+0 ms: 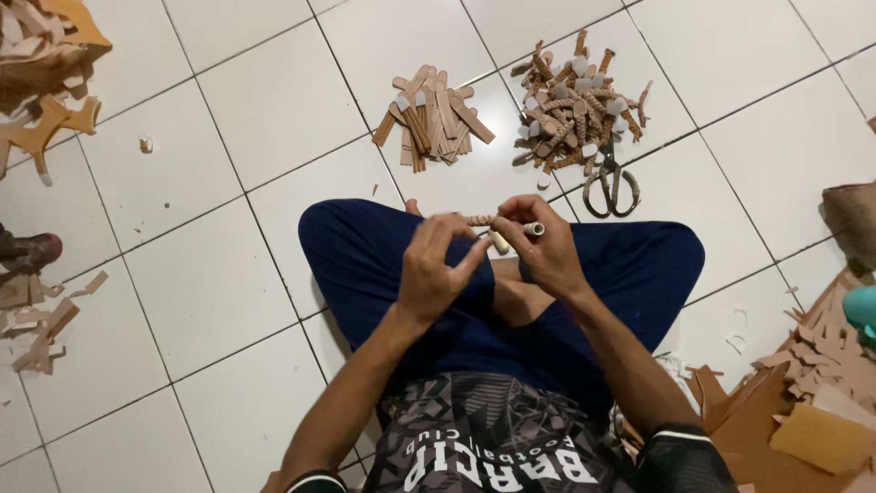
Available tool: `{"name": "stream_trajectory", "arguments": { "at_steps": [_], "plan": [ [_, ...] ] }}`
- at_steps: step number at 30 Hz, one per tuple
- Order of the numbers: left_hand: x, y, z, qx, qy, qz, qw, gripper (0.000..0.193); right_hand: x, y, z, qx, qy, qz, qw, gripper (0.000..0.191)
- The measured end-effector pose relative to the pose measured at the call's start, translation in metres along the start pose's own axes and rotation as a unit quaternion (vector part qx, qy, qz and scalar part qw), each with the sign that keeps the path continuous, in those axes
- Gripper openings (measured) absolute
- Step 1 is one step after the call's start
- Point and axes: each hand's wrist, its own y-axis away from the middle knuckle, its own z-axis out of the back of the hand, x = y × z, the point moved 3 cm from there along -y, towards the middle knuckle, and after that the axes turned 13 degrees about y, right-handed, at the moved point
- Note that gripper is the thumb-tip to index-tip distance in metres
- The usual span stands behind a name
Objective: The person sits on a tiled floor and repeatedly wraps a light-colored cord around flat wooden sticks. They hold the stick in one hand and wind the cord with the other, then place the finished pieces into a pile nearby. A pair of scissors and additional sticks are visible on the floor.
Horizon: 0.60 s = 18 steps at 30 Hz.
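Tan leather is the stuff of nearly everything in view: a braided strip (481, 220) is held between both hands above the crossed legs of a person seated on a white tiled floor (228, 183). The left hand (436, 267) is closed in a pinch on one end of the strip, thumb and forefingers pressed together, while the right hand (546, 245) grips the other end, where a pale tab (534, 228) sticks out past the fingers. The legs are clothed in dark blue trousers (365, 256). On the floor ahead of the knees lies a pile of flat strips (434, 119), and just to its right a pile of braided pieces (577, 100) with pale tabs. A pair of scissors (610, 187) rests at the near edge of that second pile, close to the right hand. Offcuts of tan and brown material (812, 402) are heaped at the right edge, and more scraps (41, 82) lie at the left.
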Motion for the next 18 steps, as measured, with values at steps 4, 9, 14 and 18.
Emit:
{"name": "stream_trajectory", "arguments": {
  "at_steps": [4, 9, 14, 18],
  "plan": [
    [-0.011, -0.025, 0.011, 0.110, 0.033, -0.081, 0.990, 0.017, 0.017, 0.001, 0.012, 0.039, 0.121, 0.103, 0.987, 0.028],
    [0.005, -0.020, 0.010, 0.174, 0.183, 0.170, 0.953, 0.022, 0.022, 0.005, 0.018, 0.052, 0.172, 0.153, 0.972, 0.028],
    [0.017, -0.008, -0.001, 0.136, 0.239, 0.210, 0.938, 0.019, 0.023, 0.006, 0.013, 0.064, 0.157, 0.152, 0.974, 0.022],
    [0.026, -0.002, -0.008, 0.071, 0.299, 0.223, 0.925, 0.017, 0.016, -0.008, 0.021, 0.059, -0.009, 0.011, 0.998, 0.018]
  ]
}}
